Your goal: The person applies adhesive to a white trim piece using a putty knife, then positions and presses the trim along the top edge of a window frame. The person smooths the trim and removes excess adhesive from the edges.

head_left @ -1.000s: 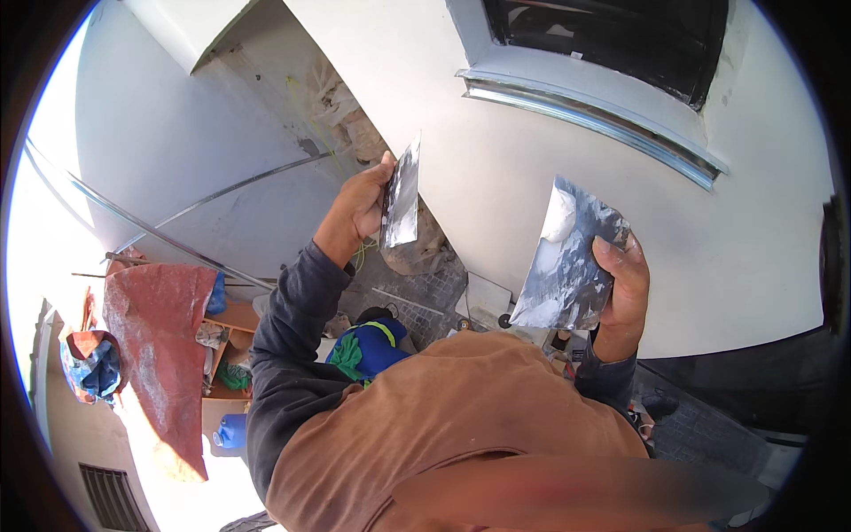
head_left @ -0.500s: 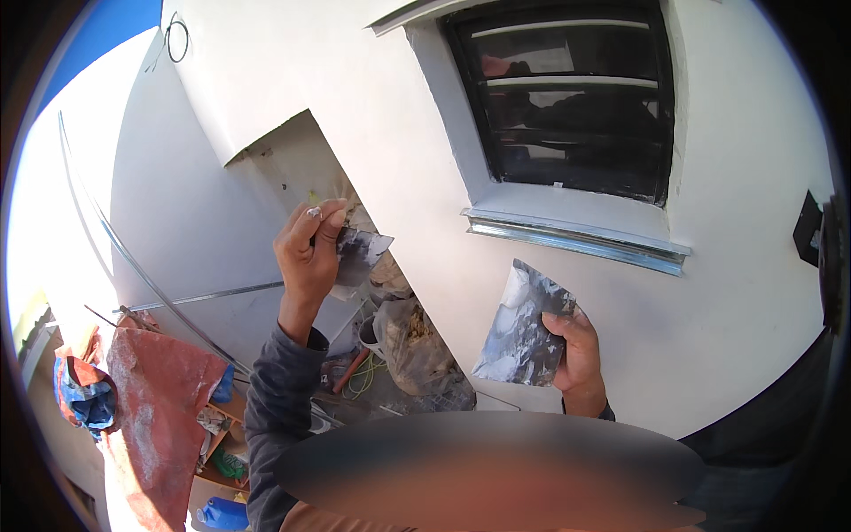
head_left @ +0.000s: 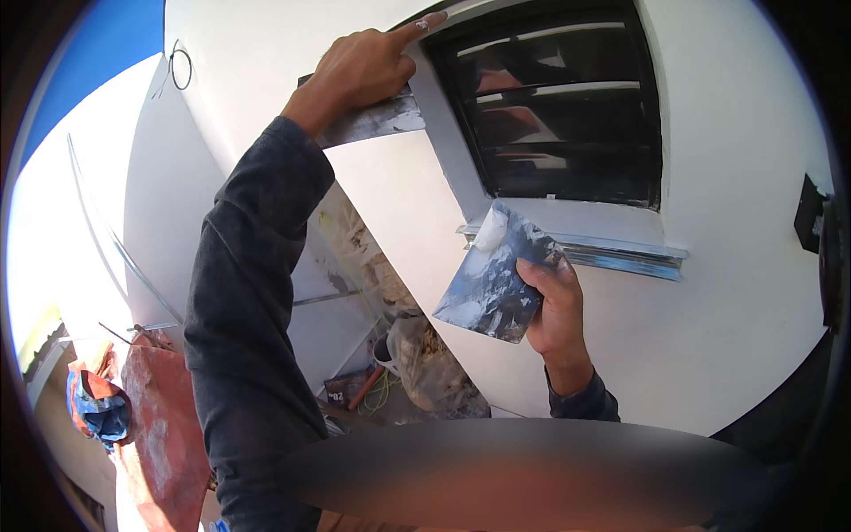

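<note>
My left hand (head_left: pixel 359 75) is raised at the upper left corner of the window (head_left: pixel 558 111). Its index finger, smeared white, stretches out along the window's top edge. Below the palm, a thin dark putty scraper plate (head_left: pixel 386 122) with white smears lies beside the side recess; my left hand holds it, though part of the grip is hidden. Lower and to the right, my right hand (head_left: pixel 560 310) grips a second putty scraper plate (head_left: pixel 496 270), thumb on its face. That plate carries thick white putty and overlaps the left end of the metal window sill strip (head_left: pixel 620 257).
The white wall (head_left: pixel 736 204) surrounds the window, and a black box (head_left: pixel 807 215) is fixed at its right. Below on the left are a bulging plastic sack (head_left: pixel 425 363), an orange-red cloth (head_left: pixel 160 434) and a blue-and-orange bundle (head_left: pixel 99 408). A black cable loop (head_left: pixel 182 69) hangs upper left.
My left hand has risen up and to the right with its scraper plate, and its index finger is now stretched out. My right hand has moved slightly up and left with its plate.
</note>
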{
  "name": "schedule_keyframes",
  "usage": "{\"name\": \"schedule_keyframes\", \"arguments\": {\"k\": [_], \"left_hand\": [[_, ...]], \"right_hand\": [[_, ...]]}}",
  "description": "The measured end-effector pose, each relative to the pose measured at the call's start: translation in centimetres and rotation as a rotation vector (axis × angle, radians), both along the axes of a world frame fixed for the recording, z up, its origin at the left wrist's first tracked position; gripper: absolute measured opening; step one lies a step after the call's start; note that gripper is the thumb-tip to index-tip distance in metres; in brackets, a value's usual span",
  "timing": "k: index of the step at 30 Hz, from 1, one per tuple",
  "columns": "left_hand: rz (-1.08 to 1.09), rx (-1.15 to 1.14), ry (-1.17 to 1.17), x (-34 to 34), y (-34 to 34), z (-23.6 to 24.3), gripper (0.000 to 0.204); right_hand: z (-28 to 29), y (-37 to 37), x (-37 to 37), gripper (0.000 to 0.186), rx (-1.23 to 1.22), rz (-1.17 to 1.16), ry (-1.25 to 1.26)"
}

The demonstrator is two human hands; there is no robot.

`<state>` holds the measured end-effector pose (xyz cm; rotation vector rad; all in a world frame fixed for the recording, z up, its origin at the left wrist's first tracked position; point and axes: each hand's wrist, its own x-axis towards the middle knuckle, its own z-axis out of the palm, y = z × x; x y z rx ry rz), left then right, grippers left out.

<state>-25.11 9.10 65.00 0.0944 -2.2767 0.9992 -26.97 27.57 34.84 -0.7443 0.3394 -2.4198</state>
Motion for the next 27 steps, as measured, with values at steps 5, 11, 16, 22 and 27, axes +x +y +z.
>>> {"name": "schedule_keyframes", "arguments": {"k": [5, 11, 16, 22, 27], "left_hand": [[-0.002, -0.032, -0.005, -1.5, 1.2, 0.5, 0.066], [0.009, 0.002, -0.042, -1.2, 2.4, 0.8, 0.071], [0.071, -0.086, -0.007, -1.2, 2.2, 1.1, 0.068], [0.008, -0.136, -0.004, -1.6, 1.0, 1.0, 0.071], [-0.009, -0.149, -0.032, -1.6, 0.5, 1.0, 0.072]], "right_hand": [[1.8, -0.6, -2.0, 0.024, -0.025, -0.068, -0.035], [7.4, -0.3, -5.8, 0.024, -0.170, -0.023, -0.144], [12.9, -1.1, -8.5, 0.027, -0.230, -0.081, -0.107], [17.0, -1.0, -11.9, 0.023, -0.213, -0.142, -0.001], [19.0, -1.3, -14.0, 0.015, -0.189, -0.190, 0.094]]}}
